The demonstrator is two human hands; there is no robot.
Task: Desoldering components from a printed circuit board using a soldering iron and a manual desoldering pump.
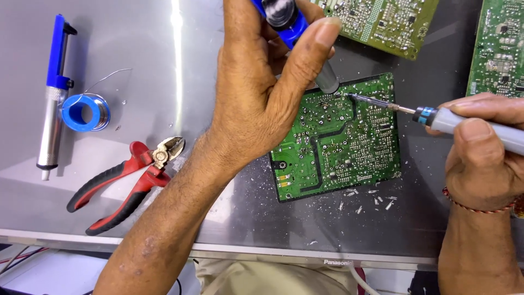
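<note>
Here the left hand [262,93] grips a half-hidden desoldering pump [297,33], the right hand [480,158] a cropped soldering iron [436,117]

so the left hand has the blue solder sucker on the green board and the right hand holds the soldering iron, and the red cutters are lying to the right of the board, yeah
Not quite: the red cutters lie to the left of the green board, not the right, as the head view shows. The rest stands: the left hand holds the blue solder sucker on the board, and the right hand holds the soldering iron.
</note>
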